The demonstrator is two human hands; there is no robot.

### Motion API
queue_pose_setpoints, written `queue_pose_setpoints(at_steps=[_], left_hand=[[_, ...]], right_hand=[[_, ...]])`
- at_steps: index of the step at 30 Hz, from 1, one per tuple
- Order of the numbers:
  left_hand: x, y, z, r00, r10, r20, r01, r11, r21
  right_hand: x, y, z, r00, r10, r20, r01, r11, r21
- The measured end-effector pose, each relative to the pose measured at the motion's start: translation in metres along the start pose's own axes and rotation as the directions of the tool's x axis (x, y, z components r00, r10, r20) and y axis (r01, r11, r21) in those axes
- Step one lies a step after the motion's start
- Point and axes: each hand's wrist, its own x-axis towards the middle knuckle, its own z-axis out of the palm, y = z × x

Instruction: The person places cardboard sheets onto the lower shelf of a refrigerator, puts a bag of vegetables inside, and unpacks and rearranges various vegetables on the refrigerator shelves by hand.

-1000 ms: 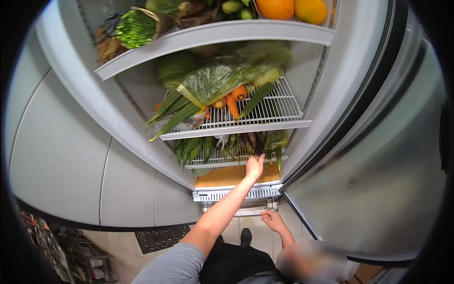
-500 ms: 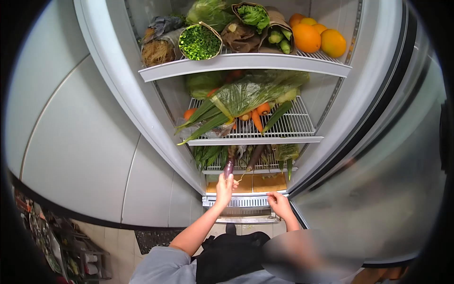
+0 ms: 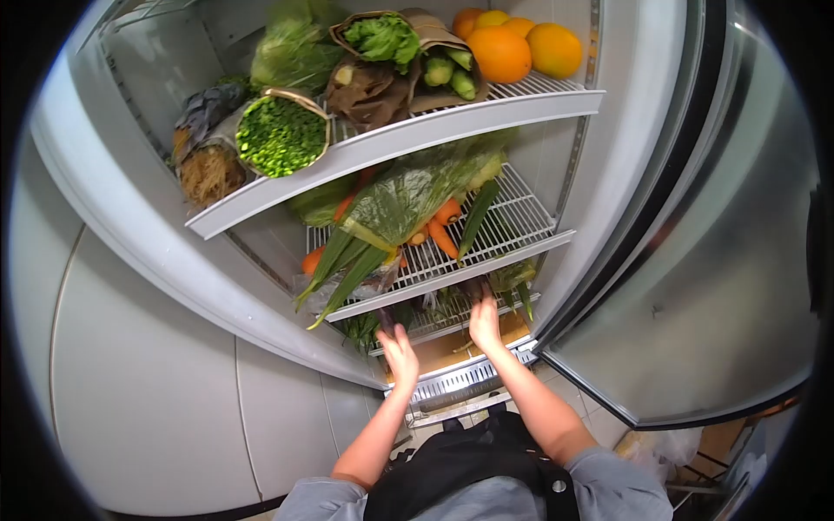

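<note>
Grey panels fill the left of the frame beside an upright fridge, whose glass door stands open at the right; pale floor tiles show below it. Both forearms rise from the bottom edge and lean towards each other, wrists just below the centre. The left hand points upward, thumb and fingers either side of one dark purple eggplant, touching it at the left end of the lower shelf; I cannot tell how firmly. The right hand reaches in at the same shelf, fingertips up against another dark eggplant, its closure unclear. Above, one loose long green vegetable and several carrots rest on the middle shelf by a yellowish plastic bag. Five orange-yellow fruits sit on the top shelf, upper right, beside one paper wrap showing three green vegetables.
</note>
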Motion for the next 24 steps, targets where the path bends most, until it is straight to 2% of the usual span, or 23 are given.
queue_pose_setpoints(at_steps=[1, 2, 3, 4, 5, 6, 7, 8, 9, 10, 12, 13, 14, 15, 17, 21, 23, 24], left_hand=[[0.017, 0.0, 0.0, 1.0, -0.008, 0.012, 0.008, 1.0, 0.021], [0.038, -0.006, 0.009, 0.993, 0.105, -0.055, -0.11, 0.989, -0.104], [0.061, -0.015, 0.013, 0.987, 0.157, -0.028, -0.154, 0.983, 0.096], [0.081, -0.024, 0.015, 0.979, 0.205, 0.008, -0.199, 0.935, 0.292], [0.093, -0.033, 0.017, 0.978, 0.21, 0.015, -0.204, 0.933, 0.297], [0.105, -0.04, 0.02, 0.944, 0.309, 0.116, -0.329, 0.854, 0.402], [0.114, -0.037, 0.022, 0.891, 0.392, 0.227, -0.453, 0.748, 0.486], [0.115, -0.036, 0.023, 0.909, 0.349, 0.229, -0.417, 0.727, 0.546], [0.118, -0.036, 0.02, 0.9, 0.344, 0.268, -0.435, 0.668, 0.603], [0.12, -0.037, 0.018, 0.9, 0.341, 0.272, -0.436, 0.669, 0.602], [0.122, -0.036, 0.014, 0.906, 0.319, 0.279, -0.423, 0.707, 0.567], [0.121, -0.036, 0.009, 0.912, 0.298, 0.283, -0.408, 0.74, 0.535], [0.124, -0.035, 0.005, 0.902, 0.291, 0.32, -0.431, 0.671, 0.604], [0.119, -0.035, 0.001, 0.932, 0.224, 0.284, -0.357, 0.705, 0.613], [0.111, -0.013, -0.006, 0.932, 0.275, 0.237, -0.362, 0.747, 0.557], [0.09, -0.003, -0.016, 0.967, 0.216, 0.134, -0.254, 0.822, 0.51], [0.082, -0.029, -0.019, 0.993, 0.078, 0.092, -0.117, 0.799, 0.59], [0.081, -0.041, -0.021, 0.98, 0.16, 0.115, -0.196, 0.774, 0.602]], right_hand=[[0.013, -0.007, 0.005, 0.994, -0.098, -0.039, 0.098, 0.995, -0.01], [0.03, -0.014, 0.009, 0.989, 0.059, 0.133, -0.043, 0.992, -0.122], [0.051, -0.025, 0.011, 0.949, 0.11, 0.294, -0.013, 0.949, -0.315], [0.058, -0.021, 0.016, 0.919, 0.152, 0.365, 0.008, 0.916, -0.401], [0.066, -0.017, 0.022, 0.881, 0.192, 0.433, 0.044, 0.877, -0.479], [0.075, 0.012, 0.042, 0.913, 0.159, 0.377, 0.021, 0.903, -0.43], [0.084, 0.009, 0.044, 0.941, 0.126, 0.314, 0.002, 0.927, -0.376], [0.091, 0.009, 0.039, 0.932, 0.098, 0.349, 0.056, 0.912, -0.407], [0.1, 0.014, 0.027, 0.888, 0.159, 0.432, 0.111, 0.837, -0.536], [0.103, 0.021, 0.018, 0.962, 0.082, 0.26, 0.066, 0.856, -0.512], [0.107, 0.019, -0.011, 0.997, 0.071, -0.017, -0.067, 0.796, -0.602], [0.104, 0.012, -0.03, 0.986, 0.121, -0.113, -0.165, 0.695, -0.699], [0.104, 0.037, -0.03, 0.983, 0.056, -0.173, -0.171, 0.6, -0.782], [0.106, 0.043, -0.035, 0.965, 0.243, -0.093, -0.229, 0.624, -0.747], [0.096, 0.061, -0.03, 0.981, 0.181, -0.074, -0.16, 0.526, -0.835], [0.107, 0.078, -0.023, 0.968, 0.24, -0.077, -0.203, 0.561, -0.803], [0.111, 0.066, -0.032, 0.931, 0.364, 0.01, -0.233, 0.616, -0.752], [0.116, 0.067, -0.036, 0.93, 0.366, 0.016, -0.231, 0.619, -0.751]])
